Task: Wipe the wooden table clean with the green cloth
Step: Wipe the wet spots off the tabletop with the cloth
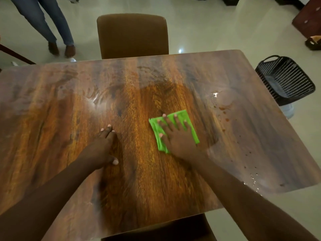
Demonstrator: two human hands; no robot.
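The wooden table fills most of the view, glossy with wet streaks. A folded green cloth lies on it right of centre. My right hand presses flat on the cloth with fingers spread and straight. My left hand rests flat on the bare wood to the left of the cloth, fingers together. Brownish drops and water spots dot the table to the right of the cloth, running toward the near right corner.
A brown chair stands at the table's far side, and another chair back shows at the near edge. A black plastic basket sits on the floor to the right. A person's legs stand at the far left.
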